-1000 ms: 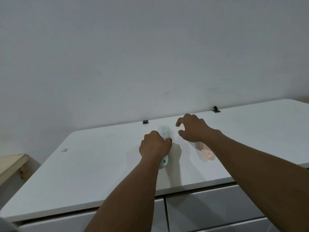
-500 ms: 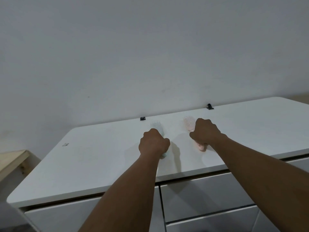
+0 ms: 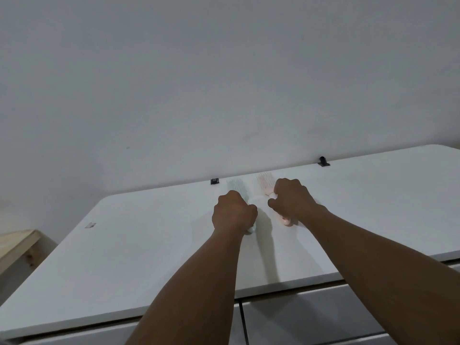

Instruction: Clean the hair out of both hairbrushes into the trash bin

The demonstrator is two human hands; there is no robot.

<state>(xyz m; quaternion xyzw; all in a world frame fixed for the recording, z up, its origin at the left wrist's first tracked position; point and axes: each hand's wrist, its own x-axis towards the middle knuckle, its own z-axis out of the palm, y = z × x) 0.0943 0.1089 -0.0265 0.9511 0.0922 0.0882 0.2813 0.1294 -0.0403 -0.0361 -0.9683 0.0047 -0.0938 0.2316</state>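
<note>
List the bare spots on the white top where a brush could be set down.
Free: the white cabinet top left of the left hand, toward the small grey tag, and right of the right hand. Crowded: centre, with the pale blue hairbrush and pale pink hairbrush.

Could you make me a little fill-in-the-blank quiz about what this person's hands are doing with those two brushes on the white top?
1. The left hand is closed around the handle of the pale ____ hairbrush.
2. The right hand grips the ____ hairbrush.
3. Both brush heads point toward the ____.
4. No ____ bin is in view.

Missing words: blue; pink; wall; trash
</note>
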